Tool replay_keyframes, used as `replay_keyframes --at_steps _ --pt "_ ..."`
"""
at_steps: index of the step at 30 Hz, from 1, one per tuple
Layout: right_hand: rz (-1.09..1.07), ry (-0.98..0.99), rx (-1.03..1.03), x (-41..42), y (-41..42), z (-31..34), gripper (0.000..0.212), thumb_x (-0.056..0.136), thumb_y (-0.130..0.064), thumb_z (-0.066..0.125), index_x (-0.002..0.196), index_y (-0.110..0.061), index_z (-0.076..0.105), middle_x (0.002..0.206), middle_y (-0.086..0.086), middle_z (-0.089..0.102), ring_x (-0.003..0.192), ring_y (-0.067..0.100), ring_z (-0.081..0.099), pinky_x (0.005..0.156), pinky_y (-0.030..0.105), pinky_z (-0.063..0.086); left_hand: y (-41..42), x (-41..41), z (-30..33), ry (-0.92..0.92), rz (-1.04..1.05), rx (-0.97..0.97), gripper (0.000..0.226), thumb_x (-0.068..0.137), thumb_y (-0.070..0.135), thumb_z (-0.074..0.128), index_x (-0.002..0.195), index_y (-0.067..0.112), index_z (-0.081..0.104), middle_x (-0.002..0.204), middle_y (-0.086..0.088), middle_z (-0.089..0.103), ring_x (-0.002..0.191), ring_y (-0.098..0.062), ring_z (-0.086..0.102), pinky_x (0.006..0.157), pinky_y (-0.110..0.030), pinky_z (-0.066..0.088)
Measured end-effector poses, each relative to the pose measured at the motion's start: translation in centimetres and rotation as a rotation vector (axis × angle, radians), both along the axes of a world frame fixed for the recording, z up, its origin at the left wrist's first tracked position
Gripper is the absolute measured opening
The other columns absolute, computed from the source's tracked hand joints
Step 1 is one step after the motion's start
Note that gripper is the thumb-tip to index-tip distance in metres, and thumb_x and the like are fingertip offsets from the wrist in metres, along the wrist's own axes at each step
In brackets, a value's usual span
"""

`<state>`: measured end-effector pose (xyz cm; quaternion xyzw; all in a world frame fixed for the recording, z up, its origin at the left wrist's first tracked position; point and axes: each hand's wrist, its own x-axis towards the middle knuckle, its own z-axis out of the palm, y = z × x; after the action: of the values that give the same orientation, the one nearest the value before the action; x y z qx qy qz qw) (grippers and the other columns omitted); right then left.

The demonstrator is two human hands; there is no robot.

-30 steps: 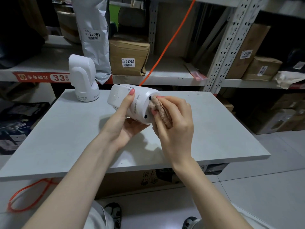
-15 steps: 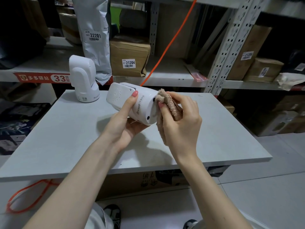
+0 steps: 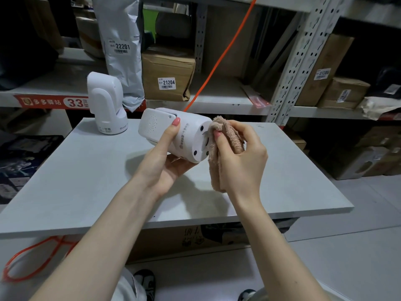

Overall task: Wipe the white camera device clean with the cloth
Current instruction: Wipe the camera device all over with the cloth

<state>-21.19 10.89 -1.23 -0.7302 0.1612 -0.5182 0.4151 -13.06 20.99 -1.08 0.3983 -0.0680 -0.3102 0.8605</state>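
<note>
The white camera device [image 3: 184, 135] is held tipped on its side in the air above the middle of the grey desk [image 3: 86, 181], its round base turned toward three o'clock and its flat speaker-holed face toward nine o'clock. The left hand [image 3: 167, 166] cradles it from beneath, palm up, with the thumb laid across the top of the body and the other fingers curled under it, so the hand grips the device firmly. At three o'clock of the device, the right hand [image 3: 240, 161] holds the cloth [image 3: 225, 140], a fuzzy pinkish-tan piece bunched between thumb and curled fingers; its upper fold touches the rim of the device's base, and a loose tail hangs down past the heel of the hand toward six o'clock. A second white camera [image 3: 106, 103] stands upright on the desk at ten o'clock of the held one, well apart from both hands. Behind the desk, at twelve o'clock, a metal shelf [image 3: 217, 103] carries a cardboard box [image 3: 167, 77] labelled 21204 and a grey mailing bag [image 3: 121, 51] labelled 22201. An orange cord [image 3: 221, 55] slants down across the shelf and passes behind the device.
</note>
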Motion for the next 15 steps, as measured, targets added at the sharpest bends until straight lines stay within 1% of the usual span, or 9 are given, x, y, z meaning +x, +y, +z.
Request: replay_keyframes --at_steps 2,5,7,10,13,14,15 --pt "-0.001 -0.005 0.001 -0.1 0.2 0.0 0.014 0.088 -0.019 0.070 0.101 -0.021 0.069 0.096 -0.011 0.068 0.099 0.013 0.061 0.082 0.023 0.049 0.0 0.0 0.0 -0.025 0.013 0.014 0.038 0.073 0.036 0.069 0.103 0.013 0.065 0.092 -0.009 0.069 0.086 -0.022 0.067 0.069 -0.035 0.061" --pt "0.016 -0.015 -0.102 -0.3 0.8 0.1 0.016 0.087 -0.019 0.070 0.102 -0.020 0.069 0.095 -0.012 0.066 0.098 0.009 0.058 0.081 0.017 0.046 0.0 0.0 0.1 -0.056 0.024 0.029 0.047 0.066 0.038 0.071 0.105 0.012 0.066 0.096 -0.010 0.069 0.086 -0.021 0.067 0.069 -0.034 0.061" --pt "0.014 -0.009 -0.148 -0.4 0.7 0.2 0.017 0.086 -0.019 0.070 0.103 -0.019 0.069 0.094 -0.014 0.064 0.098 0.009 0.058 0.081 0.015 0.046 0.1 0.1 0.1 -0.085 0.022 0.046 0.046 0.065 0.038 0.070 0.103 0.012 0.066 0.090 -0.008 0.070 0.083 -0.020 0.067 0.068 -0.033 0.060" --pt "0.003 0.042 -0.060 -0.4 -0.5 0.1 0.016 0.087 -0.019 0.070 0.103 -0.022 0.069 0.094 -0.017 0.065 0.100 0.012 0.060 0.083 0.018 0.047 0.4 0.2 0.2 -0.138 0.009 0.070 0.041 0.065 0.040 0.069 0.097 0.014 0.067 0.078 -0.002 0.072 0.077 -0.017 0.067 0.067 -0.032 0.060" --pt "0.004 0.108 0.019 -0.5 -1.4 -0.4 0.015 0.088 -0.019 0.069 0.102 -0.023 0.069 0.096 -0.011 0.069 0.101 0.015 0.062 0.085 0.028 0.050 0.8 0.2 0.3 -0.130 0.003 0.064 0.043 0.065 0.043 0.068 0.098 0.015 0.067 0.083 -0.004 0.070 0.085 -0.020 0.066 0.072 -0.034 0.061" --pt "0.006 0.133 0.012 -0.6 -1.3 -0.7 0.015 0.087 -0.018 0.070 0.101 -0.024 0.069 0.095 -0.011 0.068 0.100 0.015 0.061 0.084 0.027 0.050 0.8 0.3 0.3 -0.111 0.008 0.047 0.044 0.064 0.042 0.068 0.098 0.015 0.067 0.084 -0.005 0.071 0.088 -0.022 0.066 0.074 -0.036 0.061" --pt "0.012 0.160 -0.008 -0.6 -1.1 -1.0 0.015 0.087 -0.018 0.070 0.100 -0.024 0.069 0.093 -0.012 0.067 0.099 0.014 0.060 0.083 0.023 0.048 0.9 0.4 0.4 -0.082 0.018 0.021 0.044 0.064 0.042 0.069 0.100 0.015 0.066 0.084 -0.005 0.071 0.091 -0.025 0.066 0.077 -0.040 0.060"
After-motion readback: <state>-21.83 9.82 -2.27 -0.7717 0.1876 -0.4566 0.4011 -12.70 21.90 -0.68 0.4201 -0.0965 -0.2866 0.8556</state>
